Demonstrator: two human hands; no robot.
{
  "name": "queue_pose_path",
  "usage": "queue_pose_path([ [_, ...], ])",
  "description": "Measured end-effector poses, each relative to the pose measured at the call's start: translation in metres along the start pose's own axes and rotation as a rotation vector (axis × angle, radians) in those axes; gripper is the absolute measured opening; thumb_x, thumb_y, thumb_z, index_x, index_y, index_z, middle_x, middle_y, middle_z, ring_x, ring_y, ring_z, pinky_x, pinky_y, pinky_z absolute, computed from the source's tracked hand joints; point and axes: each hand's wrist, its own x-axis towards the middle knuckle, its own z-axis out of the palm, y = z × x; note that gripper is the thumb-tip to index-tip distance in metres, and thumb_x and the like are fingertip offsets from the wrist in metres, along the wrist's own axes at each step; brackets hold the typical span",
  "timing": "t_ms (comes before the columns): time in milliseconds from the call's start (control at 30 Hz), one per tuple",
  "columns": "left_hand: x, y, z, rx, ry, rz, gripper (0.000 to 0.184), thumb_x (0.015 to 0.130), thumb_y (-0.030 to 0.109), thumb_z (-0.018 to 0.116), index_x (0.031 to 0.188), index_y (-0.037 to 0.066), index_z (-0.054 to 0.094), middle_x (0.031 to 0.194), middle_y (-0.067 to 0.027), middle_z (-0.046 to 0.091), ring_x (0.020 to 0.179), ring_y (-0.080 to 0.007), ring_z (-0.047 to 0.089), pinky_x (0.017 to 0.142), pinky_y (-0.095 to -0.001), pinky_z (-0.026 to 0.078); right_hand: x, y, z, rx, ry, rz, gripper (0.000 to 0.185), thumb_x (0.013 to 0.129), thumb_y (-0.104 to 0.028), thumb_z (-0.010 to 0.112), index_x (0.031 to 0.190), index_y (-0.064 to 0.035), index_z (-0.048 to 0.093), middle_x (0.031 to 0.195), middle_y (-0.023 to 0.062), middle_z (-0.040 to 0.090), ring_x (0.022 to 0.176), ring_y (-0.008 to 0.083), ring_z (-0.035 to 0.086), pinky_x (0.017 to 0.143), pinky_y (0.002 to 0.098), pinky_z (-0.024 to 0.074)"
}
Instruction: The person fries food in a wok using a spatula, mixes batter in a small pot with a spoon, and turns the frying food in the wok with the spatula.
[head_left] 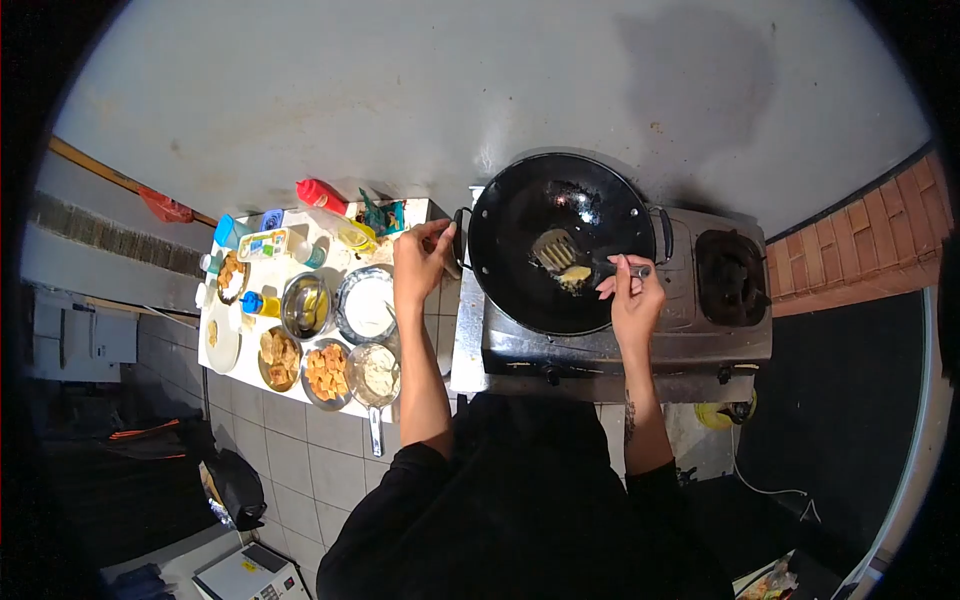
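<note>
A black wok (510, 290) with two loop handles sits on the left burner of the stove. My left hand (424, 258) is at the wok's left handle (459, 238), its fingers curled with the tips against the handle. In my right hand (634, 290) is the handle of a slotted spatula (553, 250), whose metal head rests inside the wok. Beside the spatula's head lies a small yellowish lump of food (575, 275), partly melted or spread on the wok's bottom; I cannot tell its kind.
Left of the stove (620, 355), a white table (235, 375) carries bowls of orange-brown cubes (327, 374), white powder (368, 305) and brown pieces (279, 357). A small pan (376, 375) has its handle over the table's front edge. A red bottle (320, 195) stands behind. The right burner (732, 278) holds no pan.
</note>
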Motion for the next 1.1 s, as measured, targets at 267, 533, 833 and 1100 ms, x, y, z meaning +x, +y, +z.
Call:
queue_pose_path([
  [267,-0.004,-0.014,0.008,0.003,0.069,0.116,0.032,0.088,0.024,0.071,0.099,-0.005,0.071,0.064,-0.0110,0.064,0.057,-0.0142,0.059,0.057,-0.0293,0.046,-0.001,-0.035,-0.022,-0.077,0.036,0.009,0.015,0.099,-0.009,0.053,0.099,0.0043,0.060,0.065,0.0074,0.064,0.056,0.0093,0.061,0.050,0.0224,0.0446],
  [533,-0.026,-0.005,0.017,-0.077,0.114,0.034,0.029,0.090,0.022,0.069,0.097,-0.006,0.071,0.066,-0.0098,0.063,0.055,-0.0124,0.057,0.054,-0.0275,0.044,-0.016,-0.014,0.000,-0.005,0.062,0.058,0.014,0.099,-0.011,0.054,0.098,0.0026,0.060,0.067,0.0071,0.064,0.054,0.0096,0.060,0.049,0.0217,0.0440],
  [833,-0.022,-0.016,0.020,-0.034,0.125,0.050,0.027,0.089,0.022,0.070,0.096,-0.004,0.072,0.066,-0.0095,0.061,0.056,-0.0115,0.049,0.053,-0.0283,0.040,-0.016,-0.019,0.003,-0.037,0.092,0.051,0.012,0.098,-0.009,0.056,0.099,0.0031,0.059,0.069,0.0058,0.062,0.056,0.0096,0.060,0.048,0.0232,0.0453],
  [1100,-0.024,-0.016,0.019,-0.051,0.129,0.072,0.026,0.089,0.021,0.070,0.097,-0.004,0.072,0.066,-0.0099,0.060,0.055,-0.0125,0.049,0.053,-0.0289,0.039,-0.015,-0.015,-0.002,-0.016,0.036,0.038,0.015,0.099,-0.010,0.053,0.100,0.0036,0.059,0.078,0.0086,0.066,0.057,0.0101,0.062,0.050,0.0231,0.0467],
])
